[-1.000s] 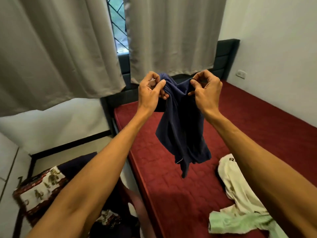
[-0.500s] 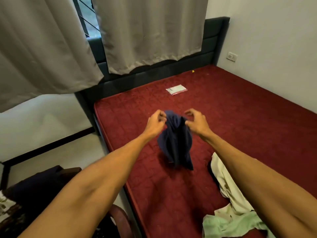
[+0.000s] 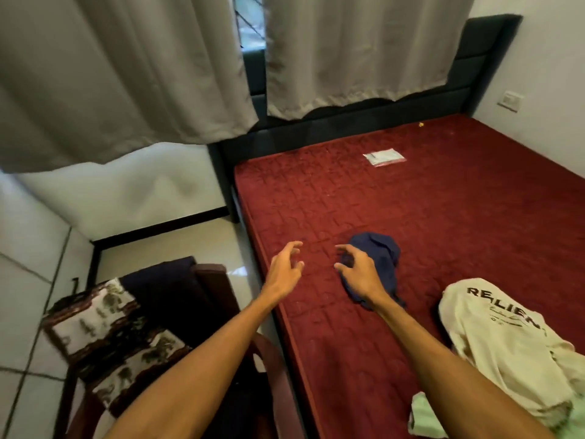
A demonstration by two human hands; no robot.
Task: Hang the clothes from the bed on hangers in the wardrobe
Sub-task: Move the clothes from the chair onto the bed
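Navy garment point(image 3: 380, 251) lies crumpled in a small heap on the bed point(image 3: 443, 217), near its left edge, mid-depth. Soft knit-looking cloth, dark blue, folds bunched, no clear outline, so garment type cannot be told.

Right hand point(image 3: 361, 277) hovers at the heap's left side and overlaps it in view; contact cannot be told. Its fingers are loosely curled and apart, the thumb is separate, and it pinches nothing. Left hand point(image 3: 283, 274) is just left of it over bare mattress, empty, with fingers spread and slightly bent.

Step, as a judgement: picking clothes off the bed, with nothing in hand yet and nothing hung. No hanger or wardrobe is in view. The next move calls for a firm grab of the navy heap, or finding its collar or waistband so it opens out for a hanger. Limp cloth will sag and tangle.

Near right is a cream shirt point(image 3: 493, 337), thicker cotton look, black printed lettering, rumpled flat. A pale green garment point(image 3: 425, 418) sits at the near edge, partly under the cream one.

The bed cover is deep red, quilted and velvety. A small clear packet point(image 3: 384, 156) lies at the far end. Dark padded headboard point(image 3: 487, 68) stands behind it, grey curtains point(image 3: 348, 52) above. Far left is a wooden chair with a patterned cushion point(image 3: 104, 324) on a tiled floor.
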